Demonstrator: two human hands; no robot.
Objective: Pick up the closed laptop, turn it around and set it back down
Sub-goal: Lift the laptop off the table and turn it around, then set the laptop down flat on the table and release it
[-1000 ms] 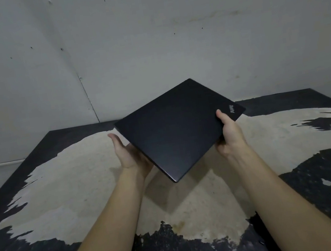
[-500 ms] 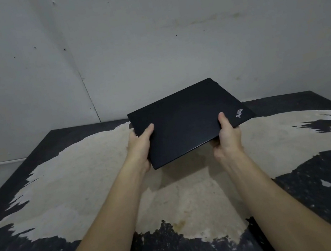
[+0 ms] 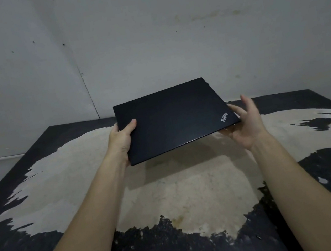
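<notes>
The closed black laptop (image 3: pixel 172 119) hangs in the air above the table (image 3: pixel 39 190), its lid up and its logo at the near right corner. My left hand (image 3: pixel 122 141) grips its left edge, thumb on the lid and fingers underneath. My right hand (image 3: pixel 245 125) is at the near right corner with its fingers spread and its thumb lifted off the lid. Some fingers reach under that corner; I cannot tell whether they touch it. The laptop's shadow falls on the pale patch below.
The table is dark with a large worn pale patch (image 3: pixel 182 194) in its middle. A plain grey wall (image 3: pixel 146 41) rises directly behind the table's far edge. Both my forearms stretch in from the bottom of the view.
The laptop has turned further, so its long near edge now faces me more squarely. My left hand took the left edge with the thumb on top. My right thumb has come off the lid.
</notes>
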